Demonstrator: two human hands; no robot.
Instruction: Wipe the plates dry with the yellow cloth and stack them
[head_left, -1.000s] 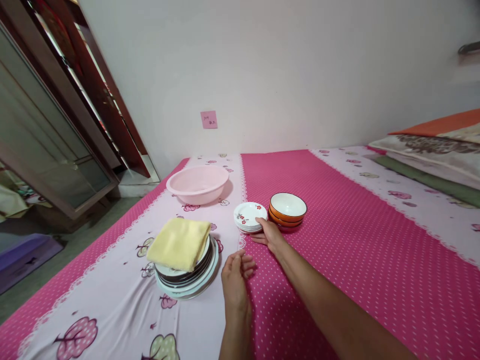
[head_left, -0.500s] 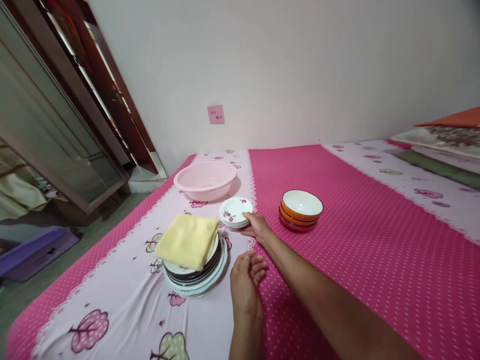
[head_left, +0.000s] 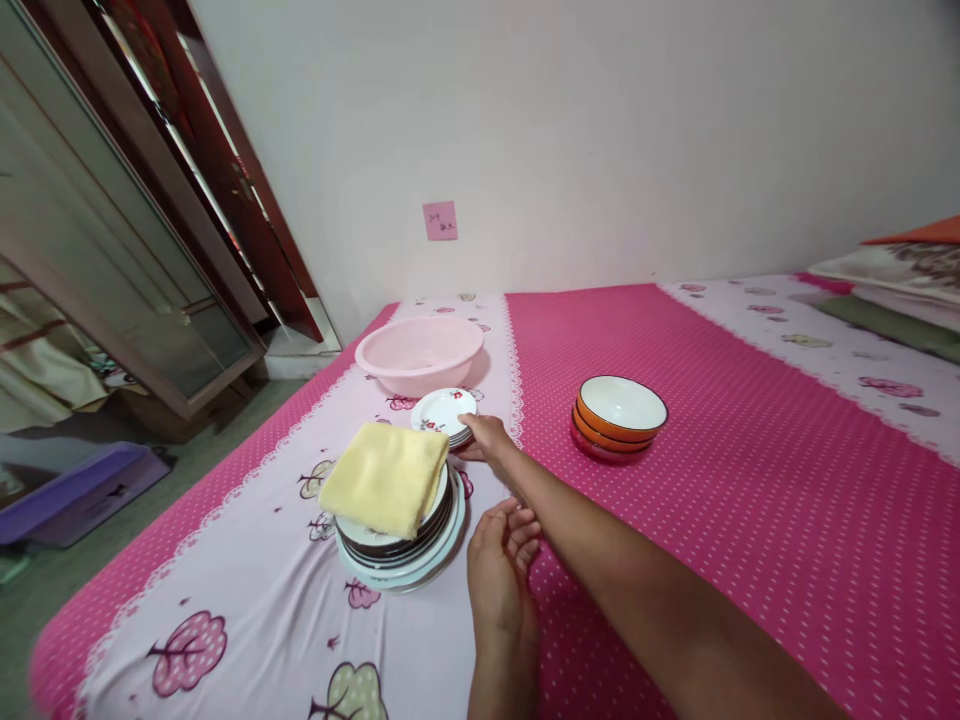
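My right hand (head_left: 490, 440) reaches forward and grips the near rim of a stack of small white plates with red flowers (head_left: 440, 410). The stack sits on the pink-and-white bedsheet (head_left: 712, 480), just behind a pile of larger plates (head_left: 420, 550). A folded yellow cloth (head_left: 386, 477) lies on top of that pile. My left hand (head_left: 499, 570) hovers to the right of the large plates, fingers loosely curled and apart, holding nothing.
A pink plastic basin (head_left: 420, 352) stands behind the small plates. A stack of orange bowls (head_left: 619, 416) sits to the right on the dotted pink cloth. Pillows (head_left: 892, 285) lie at the far right. The bed's left edge drops to the floor by a glass door (head_left: 112, 300).
My right hand has slid the stack of small plates leftward, away from the orange bowls, to just behind the large plates. My left hand has stayed in about the same place.
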